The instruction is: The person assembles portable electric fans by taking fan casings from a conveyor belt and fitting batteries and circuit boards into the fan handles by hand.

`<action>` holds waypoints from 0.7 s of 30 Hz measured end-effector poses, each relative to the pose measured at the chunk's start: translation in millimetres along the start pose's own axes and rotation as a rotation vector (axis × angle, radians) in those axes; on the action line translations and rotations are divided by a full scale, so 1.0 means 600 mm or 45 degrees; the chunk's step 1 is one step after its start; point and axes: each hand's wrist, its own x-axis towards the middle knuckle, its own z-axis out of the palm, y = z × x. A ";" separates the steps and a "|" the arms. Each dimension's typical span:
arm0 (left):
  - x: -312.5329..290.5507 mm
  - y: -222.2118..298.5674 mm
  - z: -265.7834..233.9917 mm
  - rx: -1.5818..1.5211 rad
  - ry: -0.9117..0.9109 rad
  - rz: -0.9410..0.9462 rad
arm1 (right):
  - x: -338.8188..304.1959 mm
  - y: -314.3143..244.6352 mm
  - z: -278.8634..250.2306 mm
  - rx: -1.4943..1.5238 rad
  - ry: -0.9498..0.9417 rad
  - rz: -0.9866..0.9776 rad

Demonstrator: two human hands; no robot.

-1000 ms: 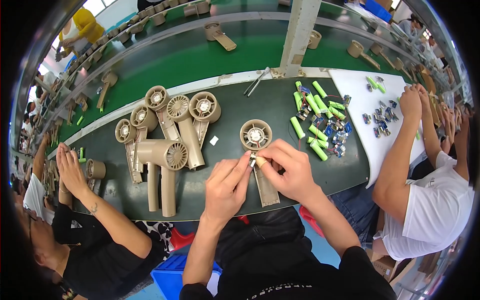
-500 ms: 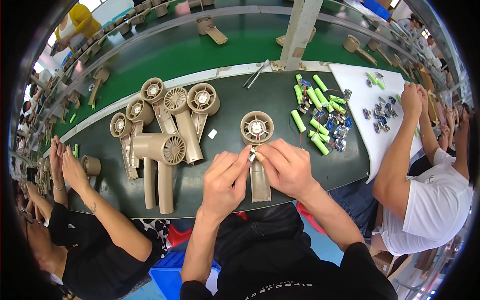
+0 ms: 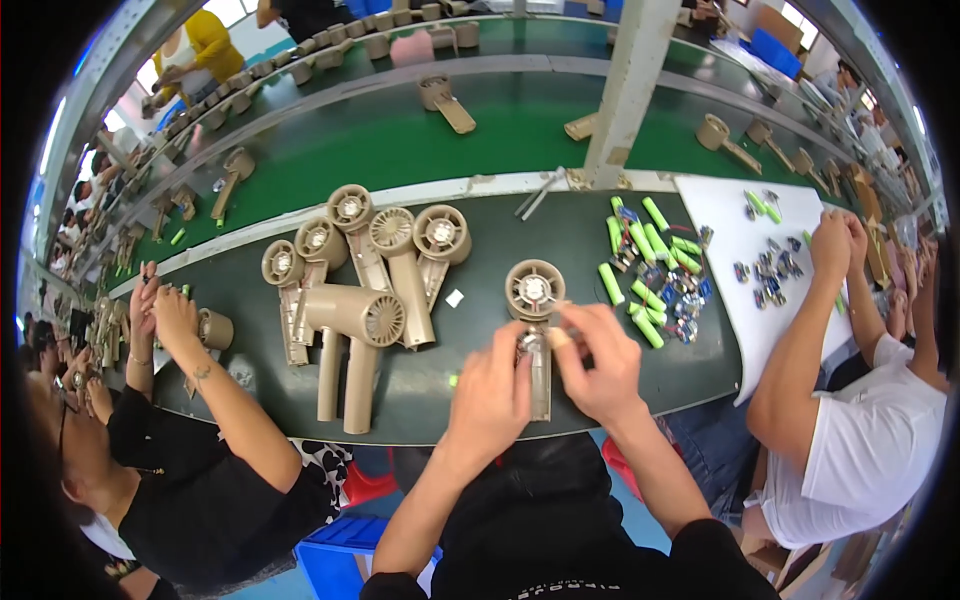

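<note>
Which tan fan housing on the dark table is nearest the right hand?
The lone fan housing right of the white scrap, just beyond the right hand. The other housings on that table sit farther left.

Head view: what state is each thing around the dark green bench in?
Left hand: fingers bent, grip unclear.
Right hand: fingers bent, grip unclear.
Tan plastic fan body by the hands: handle shell open.
Other tan fan bodies: grouped together.
Green cylindrical batteries: lying jumbled.
Silver metal tweezers: lying, prongs parted.
White sheet: spread out.
</note>
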 end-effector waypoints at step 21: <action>0.487 -0.382 -0.344 0.789 0.173 -0.406 | -0.010 0.012 -0.010 0.147 -0.384 0.276</action>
